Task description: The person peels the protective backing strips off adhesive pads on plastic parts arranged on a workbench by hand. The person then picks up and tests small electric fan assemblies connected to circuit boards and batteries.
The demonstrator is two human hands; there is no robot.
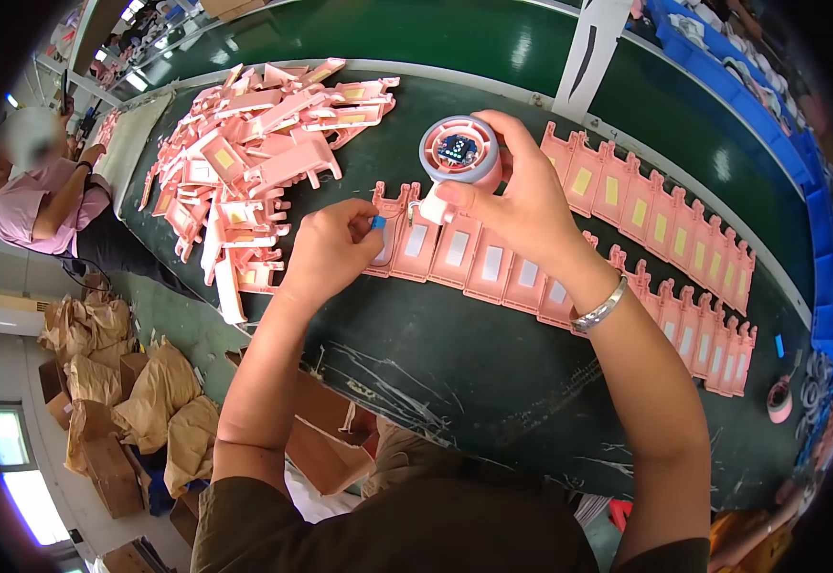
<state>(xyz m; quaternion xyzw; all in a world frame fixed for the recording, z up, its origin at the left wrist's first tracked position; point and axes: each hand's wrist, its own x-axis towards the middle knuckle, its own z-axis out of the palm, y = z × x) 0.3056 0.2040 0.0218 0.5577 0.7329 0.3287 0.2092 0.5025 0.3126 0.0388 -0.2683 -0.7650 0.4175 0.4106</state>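
Observation:
My right hand (531, 196) is wrapped round a pink device (459, 158) with a grey round rim, a lit circuit board inside and a short pale stem pointing down. My left hand (335, 250) is closed in a pinch on a small blue piece (377, 222), just left of the stem. A thin wire seems to run near the stem, too fine to follow. Under both hands lies a row of flat pink plastic covers (455, 248) with white pads. Behind it stands a second row of pink covers (636, 212) with yellow pads.
A heap of loose pink plastic parts (245, 143) fills the left of the dark green table (493, 382). At the right lie a blue strip (779, 345) and a tape roll (779, 399). Blue bins (722, 86) line the far right. A person in pink (44, 196) stands at the left.

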